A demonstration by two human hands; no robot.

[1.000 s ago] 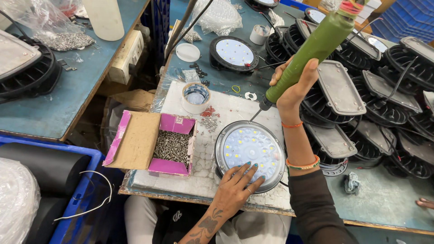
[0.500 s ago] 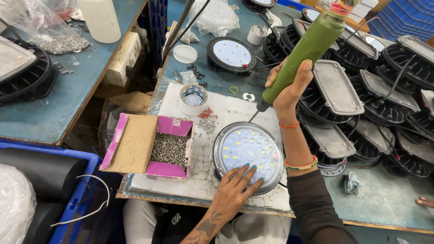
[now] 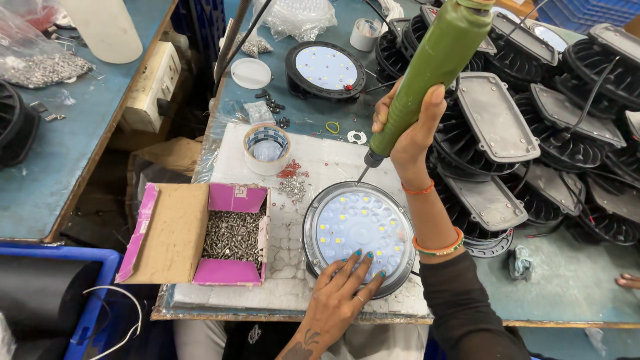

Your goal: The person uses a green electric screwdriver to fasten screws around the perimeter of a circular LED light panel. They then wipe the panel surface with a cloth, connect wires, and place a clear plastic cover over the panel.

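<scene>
Right hand (image 3: 410,133): mine, wrapped tight round the green electric screwdriver (image 3: 433,73), held up and tilted; bit tip down at the top-left rim of the round lamp (image 3: 360,233).
Left hand (image 3: 343,287): mine, flat and spread wide on the lamp's near edge, fingers pressing the lens face, gripping nothing.
Lamp spot: sits on the white foam pad (image 3: 240,273) on the table (image 3: 573,287), just in front of me, right of centre of the pad.
Left of lamp: open pink cardboard box (image 3: 200,233) full of screws (image 3: 233,235), flap folded out; just beside the lamp, a narrow strip of pad between.
Behind lamp: loose pile of small screws (image 3: 292,187) and red bits on the pad, then a tape roll (image 3: 267,148) near the pad's far edge.
Further back: second round lamp (image 3: 325,69), white lid (image 3: 251,73), small white cup (image 3: 364,33), clear plastic bag (image 3: 293,15).
Right side: crowded stack of black lamp housings (image 3: 533,120) with grey plates, touching close behind my right wrist; little room for that arm.
Near edge: pad reaches the table's front edge, my left wrist crosses it.
Open room: bare blue table patch at lower right, with a grey rag (image 3: 521,261).
Far right edge: another person's fingertips (image 3: 627,280) just in frame.
Left: gap, then another table (image 3: 47,153) with a bag of screws (image 3: 40,63).
</scene>
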